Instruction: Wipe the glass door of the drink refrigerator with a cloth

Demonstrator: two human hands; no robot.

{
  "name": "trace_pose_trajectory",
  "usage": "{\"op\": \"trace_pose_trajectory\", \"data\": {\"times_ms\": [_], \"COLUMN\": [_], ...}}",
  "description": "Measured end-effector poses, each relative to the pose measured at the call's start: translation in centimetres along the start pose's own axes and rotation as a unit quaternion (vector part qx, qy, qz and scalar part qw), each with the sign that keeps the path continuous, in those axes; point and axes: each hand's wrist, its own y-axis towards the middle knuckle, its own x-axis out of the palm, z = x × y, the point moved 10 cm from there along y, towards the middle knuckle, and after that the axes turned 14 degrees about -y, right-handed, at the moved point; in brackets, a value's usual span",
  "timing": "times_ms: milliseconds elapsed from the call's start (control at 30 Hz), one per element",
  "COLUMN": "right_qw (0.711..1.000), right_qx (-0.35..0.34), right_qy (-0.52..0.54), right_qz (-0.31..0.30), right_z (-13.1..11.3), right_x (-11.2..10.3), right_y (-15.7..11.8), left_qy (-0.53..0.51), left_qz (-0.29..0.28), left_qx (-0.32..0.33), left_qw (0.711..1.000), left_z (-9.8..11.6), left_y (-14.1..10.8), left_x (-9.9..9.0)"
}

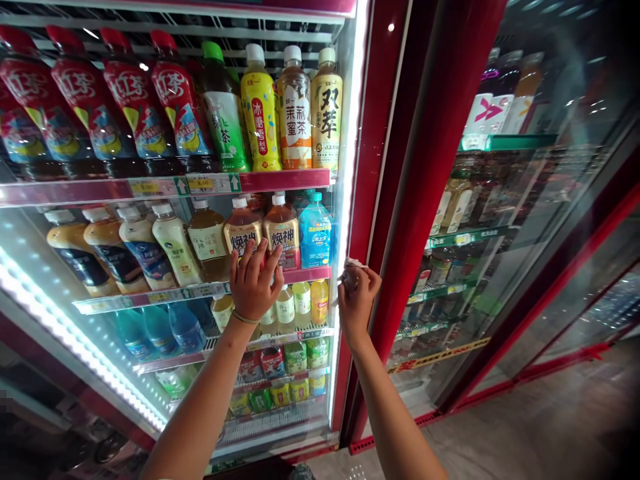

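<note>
My left hand (256,280) is raised with its fingers spread, in front of the second shelf of a lit drinks cooler. It holds nothing. Behind its fingertips are two brown bottles with cream labels, one of them this bottle (283,233); whether the palm rests on door glass I cannot tell. Farther right, my right hand (357,300) has its fingers curled around a crumpled white cloth or tissue (354,263), beside the cooler's red frame (363,220). Most of the cloth is hidden in the fingers. A blue bottle (316,233) stands on the shelf between the hands.
Red-capped tea bottles (180,100) and other drinks line the upper shelf (285,179). Lower shelves carry more bottles, including blue ones (185,327). A second glass-fronted cooler with drinks (457,200) stands to the right. Grey floor (500,420) shows at lower right.
</note>
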Motion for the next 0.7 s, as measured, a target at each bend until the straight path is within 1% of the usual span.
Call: {"op": "trace_pose_trajectory", "data": {"times_ms": [67, 133, 167, 200, 233, 300, 367, 400, 433, 500, 567, 600, 633, 700], "right_qw": [0.997, 0.988, 0.984, 0.983, 0.985, 0.995, 0.999, 0.999, 0.999, 0.997, 0.989, 0.985, 0.982, 0.979], "right_qx": [-0.053, -0.105, -0.120, -0.123, -0.111, -0.052, 0.013, 0.028, 0.025, -0.026, -0.083, -0.100, -0.105, -0.084], "right_qy": [0.020, 0.035, 0.038, 0.035, 0.029, 0.009, -0.004, -0.001, 0.009, 0.039, 0.056, 0.058, 0.057, 0.060], "right_qz": [-0.044, -0.104, -0.127, -0.134, -0.128, -0.089, -0.047, -0.033, -0.032, -0.058, -0.105, -0.128, -0.148, -0.178], "right_z": [-2.4, -4.0, -4.1, -3.6, -2.7, -0.4, 0.9, 0.7, -0.1, -3.2, -6.0, -6.7, -6.8, -5.6], "right_x": [1.4, 2.8, 3.2, 3.2, 2.8, 1.4, 0.3, 0.1, 0.3, 1.6, 3.5, 4.3, 4.9, 5.5], "right_y": [-0.9, -3.1, -4.2, -4.9, -5.1, -3.9, -1.7, -0.6, 0.3, 0.8, -0.9, -2.3, -3.9, -6.7], "left_qy": [-0.005, -0.015, -0.018, -0.019, -0.018, -0.015, -0.017, -0.019, -0.021, -0.027, -0.034, -0.037, -0.039, -0.042], "left_qz": [-0.002, -0.005, -0.007, -0.009, -0.011, -0.012, -0.007, -0.005, -0.003, -0.001, 0.002, 0.002, -0.001, -0.013], "left_qx": [-0.001, -0.006, -0.007, -0.008, -0.007, -0.003, 0.000, 0.000, 0.000, 0.000, -0.001, -0.001, 0.000, 0.002], "left_qw": [1.000, 1.000, 1.000, 1.000, 1.000, 1.000, 1.000, 1.000, 1.000, 1.000, 0.999, 0.999, 0.999, 0.999], "left_z": [0.0, -0.2, -0.2, -0.3, -0.3, -0.3, -0.2, -0.2, -0.3, -0.3, -0.4, -0.5, -0.5, -0.5], "left_y": [0.0, 0.0, 0.0, 0.0, -0.1, -0.1, -0.2, -0.2, -0.2, -0.3, -0.2, -0.2, -0.2, -0.4], "left_x": [0.0, 0.0, 0.0, 0.0, 0.0, 0.0, 0.0, 0.0, 0.0, 0.0, -0.1, -0.1, -0.2, -0.4]}}
